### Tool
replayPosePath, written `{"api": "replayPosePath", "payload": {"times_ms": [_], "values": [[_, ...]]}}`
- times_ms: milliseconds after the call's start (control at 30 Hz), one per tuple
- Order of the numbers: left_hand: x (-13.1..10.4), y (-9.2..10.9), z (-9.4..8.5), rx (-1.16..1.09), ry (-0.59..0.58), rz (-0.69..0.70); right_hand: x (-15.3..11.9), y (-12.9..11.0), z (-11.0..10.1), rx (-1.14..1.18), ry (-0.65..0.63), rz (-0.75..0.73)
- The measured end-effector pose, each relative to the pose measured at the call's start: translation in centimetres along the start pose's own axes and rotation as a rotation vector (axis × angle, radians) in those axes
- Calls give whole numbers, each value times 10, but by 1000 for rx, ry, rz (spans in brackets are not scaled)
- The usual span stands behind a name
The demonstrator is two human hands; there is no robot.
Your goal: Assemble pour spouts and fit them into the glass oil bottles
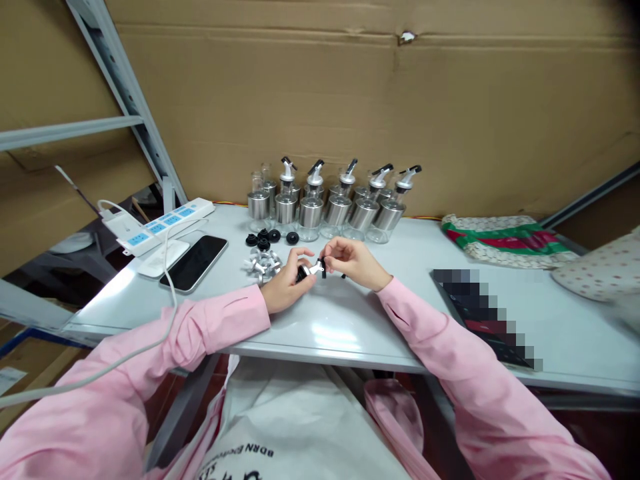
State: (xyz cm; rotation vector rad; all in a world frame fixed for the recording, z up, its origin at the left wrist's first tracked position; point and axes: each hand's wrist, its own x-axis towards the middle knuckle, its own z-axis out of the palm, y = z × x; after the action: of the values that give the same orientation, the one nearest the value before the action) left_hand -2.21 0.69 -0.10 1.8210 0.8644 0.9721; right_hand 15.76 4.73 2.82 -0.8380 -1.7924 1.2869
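Observation:
In the head view my left hand (287, 285) is closed around a pour spout (315, 268), silver-white with a black stopper at its base. My right hand (350, 262) pinches a small black lever cap (323, 267) against the spout's tip. Part of the spout is hidden by my fingers. Another small black piece shows just under my right hand. Left of my hands lies a pile of silver-white spouts (261, 264), and behind it are several black stoppers (263, 240).
Several glass bottles with metal sleeves (311, 212) stand at the back, some with spouts fitted. A power strip (165, 225) and a phone (196, 263) lie left, and a cable crosses my left sleeve. Patterned cloth (500, 243) and a dark flat item (480, 320) are on the right.

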Motion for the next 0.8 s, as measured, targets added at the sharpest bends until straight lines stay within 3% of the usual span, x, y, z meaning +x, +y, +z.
{"api": "replayPosePath", "payload": {"times_ms": [567, 800], "values": [[0, -4, 0, -64, 25, 59, -1, -6, -4, 126, -19, 91], [1, -7, 0, -80, 49, 94, -2, -4, -7, 195, -87, 153]]}}
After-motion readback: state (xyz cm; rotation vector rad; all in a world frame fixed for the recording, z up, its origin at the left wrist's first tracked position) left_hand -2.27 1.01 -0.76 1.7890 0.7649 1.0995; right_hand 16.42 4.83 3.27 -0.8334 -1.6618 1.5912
